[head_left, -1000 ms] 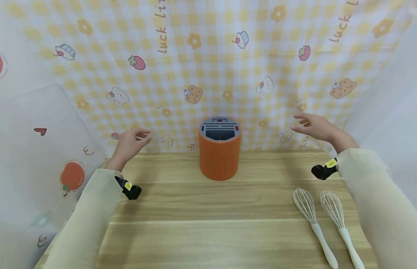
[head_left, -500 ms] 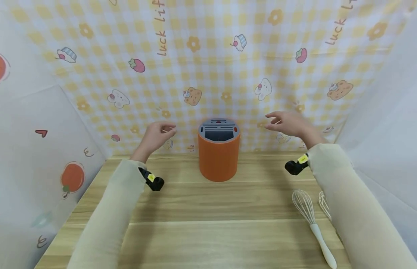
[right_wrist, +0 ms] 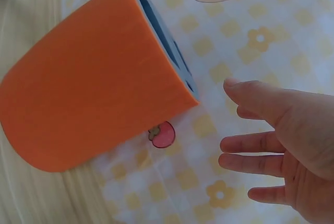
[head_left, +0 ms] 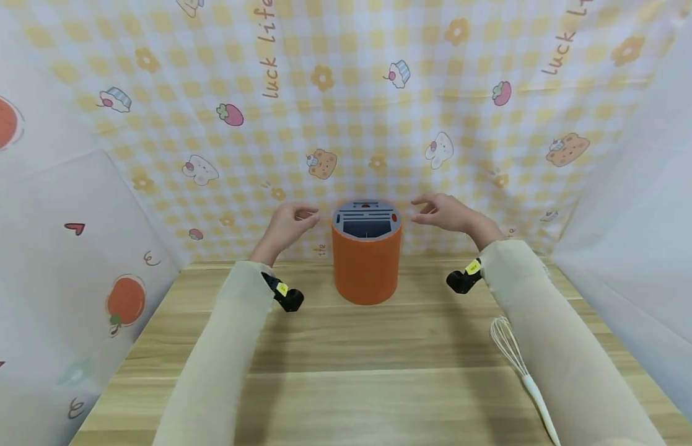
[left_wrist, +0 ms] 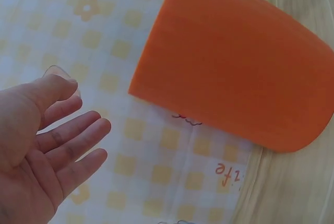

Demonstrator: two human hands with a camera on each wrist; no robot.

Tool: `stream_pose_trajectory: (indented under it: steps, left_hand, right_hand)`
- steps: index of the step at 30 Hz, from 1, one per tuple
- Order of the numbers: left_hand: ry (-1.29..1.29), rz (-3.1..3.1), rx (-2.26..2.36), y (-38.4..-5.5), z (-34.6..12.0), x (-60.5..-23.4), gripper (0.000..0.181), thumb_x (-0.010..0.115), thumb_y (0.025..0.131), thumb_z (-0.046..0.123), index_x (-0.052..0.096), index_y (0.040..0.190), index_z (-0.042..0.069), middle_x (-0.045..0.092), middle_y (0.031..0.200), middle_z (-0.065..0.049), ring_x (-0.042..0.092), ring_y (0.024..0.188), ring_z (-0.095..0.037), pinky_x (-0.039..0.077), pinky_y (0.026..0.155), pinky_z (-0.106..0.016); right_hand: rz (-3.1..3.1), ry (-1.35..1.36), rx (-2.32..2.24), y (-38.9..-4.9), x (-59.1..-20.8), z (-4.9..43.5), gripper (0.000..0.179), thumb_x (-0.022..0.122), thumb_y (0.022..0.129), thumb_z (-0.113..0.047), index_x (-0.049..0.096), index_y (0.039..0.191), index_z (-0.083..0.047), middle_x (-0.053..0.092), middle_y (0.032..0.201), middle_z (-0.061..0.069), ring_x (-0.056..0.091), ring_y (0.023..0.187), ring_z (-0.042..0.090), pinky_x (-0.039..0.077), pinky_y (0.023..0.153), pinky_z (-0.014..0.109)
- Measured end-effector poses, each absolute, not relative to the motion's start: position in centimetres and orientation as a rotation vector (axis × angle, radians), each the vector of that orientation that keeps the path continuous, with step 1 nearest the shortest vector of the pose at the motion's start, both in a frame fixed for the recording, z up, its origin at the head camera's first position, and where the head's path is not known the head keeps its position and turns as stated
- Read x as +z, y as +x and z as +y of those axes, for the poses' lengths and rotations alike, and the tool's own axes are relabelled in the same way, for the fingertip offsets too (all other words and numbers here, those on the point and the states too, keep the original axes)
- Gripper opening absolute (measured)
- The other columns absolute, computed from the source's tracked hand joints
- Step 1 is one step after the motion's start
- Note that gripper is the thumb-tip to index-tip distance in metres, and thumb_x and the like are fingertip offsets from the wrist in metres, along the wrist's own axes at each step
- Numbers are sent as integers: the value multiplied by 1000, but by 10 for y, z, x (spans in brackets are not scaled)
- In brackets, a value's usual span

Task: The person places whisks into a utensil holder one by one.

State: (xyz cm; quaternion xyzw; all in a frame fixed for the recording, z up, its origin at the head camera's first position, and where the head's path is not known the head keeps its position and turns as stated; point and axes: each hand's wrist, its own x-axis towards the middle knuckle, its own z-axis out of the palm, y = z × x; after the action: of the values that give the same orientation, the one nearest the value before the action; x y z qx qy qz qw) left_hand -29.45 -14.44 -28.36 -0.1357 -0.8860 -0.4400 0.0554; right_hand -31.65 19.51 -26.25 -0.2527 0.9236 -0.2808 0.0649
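Note:
An orange cylindrical holder [head_left: 366, 269] stands upright at the back of the wooden table, its grey slotted top [head_left: 369, 215] facing up with one large dark opening. My left hand [head_left: 287, 228] hovers just left of its upper part, fingers relaxed and holding nothing. On the other side my right hand [head_left: 446, 212] hovers close to the top rim, likewise bare, thumb and fingers apart. Both wrist views show a gap between the fingers and the orange wall [left_wrist: 235, 62]. In the right wrist view the holder [right_wrist: 94, 83] appears tilted by the camera angle.
A white whisk [head_left: 521, 365] lies on the table at the right, partly covered by my right sleeve [head_left: 552, 328]. Behind the holder hangs a yellow checked cloth [head_left: 373, 111]. White sheets [head_left: 630, 248] border the table on both sides.
Both hands have moved inward from the sides toward the orange holder, the left one rightward and the right one leftward. My right sleeve now hides the second whisk. The holder stays in place.

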Motion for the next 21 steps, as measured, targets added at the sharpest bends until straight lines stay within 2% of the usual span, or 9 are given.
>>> stream_pose_trajectory:
  steps: [4, 12, 21]
  left_hand:
    - [-413, -2711, -1330, -299, -138, -287, 32, 57, 91, 18, 59, 119, 1, 60, 112, -17, 56, 102, -29, 47, 84, -41]
    - [-405, -2782, -1386, -303, -127, -295, 45, 55, 93, 23, 47, 133, 4, 51, 125, -19, 51, 111, -31, 44, 91, -43]
    - [-463, -2821, -1420, -305, -120, -304, 49, 53, 94, 24, 41, 137, 5, 48, 129, -19, 50, 114, -31, 44, 91, -43]
  right_hand:
    - [2758, -764, -864, -319, -268, 188, 53, 56, 92, -24, 40, 136, 2, 55, 116, 26, 54, 105, 37, 43, 89, 48]
    - [2755, -792, -852, -323, -278, 180, 57, 57, 91, -26, 38, 137, 3, 58, 114, 24, 55, 104, 35, 44, 88, 48]
    - [2741, -791, -856, -327, -290, 177, 59, 56, 92, -31, 36, 139, 0, 50, 127, 21, 54, 108, 32, 45, 88, 45]
